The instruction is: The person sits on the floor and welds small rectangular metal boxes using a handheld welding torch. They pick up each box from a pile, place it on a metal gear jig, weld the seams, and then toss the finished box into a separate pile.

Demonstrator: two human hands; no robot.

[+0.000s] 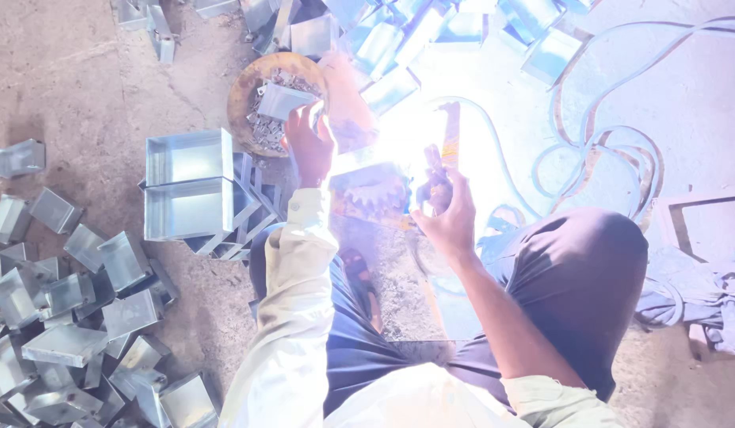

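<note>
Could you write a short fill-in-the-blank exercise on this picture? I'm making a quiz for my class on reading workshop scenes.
1. The left hand reaches toward a round ____ holding small metal pieces.
2. The right hand grips a dark tool beside a very bright ____.
3. A heap of folded metal boxes lies on the ____.
4. Two larger open trays sit ____ of the left hand in the view.

Missing words: bowl; glare; floor; left
</note>
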